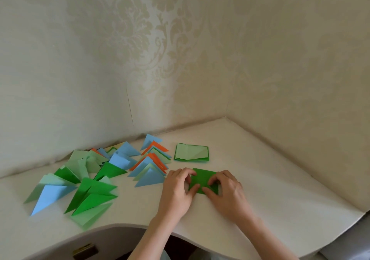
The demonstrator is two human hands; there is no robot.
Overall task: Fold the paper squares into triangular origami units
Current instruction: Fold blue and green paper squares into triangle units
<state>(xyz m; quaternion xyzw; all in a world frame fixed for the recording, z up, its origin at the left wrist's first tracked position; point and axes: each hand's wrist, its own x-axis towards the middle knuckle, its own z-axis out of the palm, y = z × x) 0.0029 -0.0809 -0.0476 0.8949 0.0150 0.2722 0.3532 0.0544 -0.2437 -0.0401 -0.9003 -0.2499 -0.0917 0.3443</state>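
Observation:
A dark green paper square (202,178) lies on the white desk (260,179) in front of me. My left hand (176,189) grips its left edge, fingers curled over the top and thumb under the near corner. My right hand (226,189) pinches its right side, fingers bent on the paper and thumb on the near edge. Behind it sits a small stack of unfolded squares (191,152), light green on top. To the left lie several folded triangles (96,179) in blue, orange, light green and dark green.
The desk fits into a corner of two patterned walls (180,59), close behind and to the right. Its near edge curves inward around me. A dark drawer fitting (85,250) shows below the edge at the left.

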